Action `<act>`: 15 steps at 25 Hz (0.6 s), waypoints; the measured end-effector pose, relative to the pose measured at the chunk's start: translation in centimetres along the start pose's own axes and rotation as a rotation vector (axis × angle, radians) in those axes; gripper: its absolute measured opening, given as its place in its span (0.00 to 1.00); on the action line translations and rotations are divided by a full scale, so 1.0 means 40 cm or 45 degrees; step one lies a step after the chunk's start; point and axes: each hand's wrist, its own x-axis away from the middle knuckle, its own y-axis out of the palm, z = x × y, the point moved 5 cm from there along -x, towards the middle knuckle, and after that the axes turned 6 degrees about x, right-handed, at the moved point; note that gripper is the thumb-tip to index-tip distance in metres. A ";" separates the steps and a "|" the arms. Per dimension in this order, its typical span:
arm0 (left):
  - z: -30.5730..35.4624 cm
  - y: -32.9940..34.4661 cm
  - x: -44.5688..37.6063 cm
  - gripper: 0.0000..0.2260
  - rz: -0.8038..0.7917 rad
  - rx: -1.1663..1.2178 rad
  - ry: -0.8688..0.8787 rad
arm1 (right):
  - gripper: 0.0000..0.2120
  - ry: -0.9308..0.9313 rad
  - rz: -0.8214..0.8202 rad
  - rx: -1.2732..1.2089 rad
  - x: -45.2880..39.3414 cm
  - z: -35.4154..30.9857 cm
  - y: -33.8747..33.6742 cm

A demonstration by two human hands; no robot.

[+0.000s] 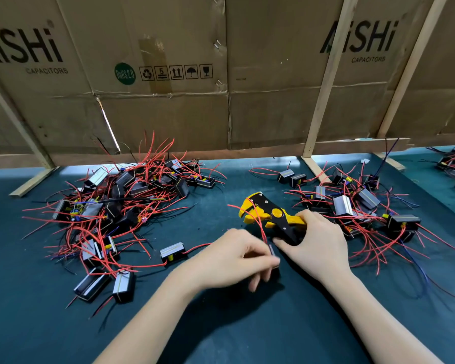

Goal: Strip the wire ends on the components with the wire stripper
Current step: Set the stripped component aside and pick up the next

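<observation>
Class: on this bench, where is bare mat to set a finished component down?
Bare teal mat lies near the front edge, left of the left hand, and between the two tangled red-wired component piles, behind the yellow-and-black wire stripper. The piles themselves are crowded.

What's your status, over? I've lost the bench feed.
Right hand grips wire stripper. Left hand pinches a component, its red wire across the stripper head. Nothing blocking.
</observation>
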 end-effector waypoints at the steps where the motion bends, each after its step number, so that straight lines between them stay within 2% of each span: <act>1: 0.030 -0.013 -0.010 0.16 0.007 0.215 0.069 | 0.23 -0.016 -0.002 -0.038 0.001 0.003 0.001; 2: 0.060 -0.031 -0.025 0.16 0.060 0.354 0.138 | 0.22 -0.038 0.005 -0.073 0.000 0.002 0.001; 4: 0.119 -0.051 -0.080 0.15 0.210 0.447 0.234 | 0.20 -0.055 0.009 -0.007 -0.003 -0.008 -0.001; 6: 0.160 -0.046 -0.152 0.11 0.349 0.463 0.213 | 0.24 -0.044 0.021 0.095 -0.007 -0.012 -0.002; 7: 0.168 -0.037 -0.186 0.11 0.382 0.401 0.143 | 0.26 -0.039 0.035 0.071 -0.007 -0.009 -0.003; 9: 0.156 -0.016 -0.223 0.23 0.380 0.145 -0.033 | 0.26 -0.009 0.028 -0.018 -0.004 0.001 -0.004; 10: 0.147 -0.018 -0.217 0.25 0.429 0.014 -0.034 | 0.25 -0.004 0.020 -0.034 -0.003 0.004 -0.005; 11: 0.143 -0.035 -0.194 0.22 0.530 -0.074 0.043 | 0.24 -0.006 0.017 -0.034 -0.001 0.007 -0.003; 13: 0.131 -0.097 -0.116 0.11 0.732 -0.139 0.277 | 0.23 0.025 -0.019 -0.005 -0.006 0.010 -0.003; 15: 0.077 -0.180 -0.038 0.04 0.747 -0.165 0.305 | 0.23 0.082 -0.059 -0.046 -0.010 0.009 -0.004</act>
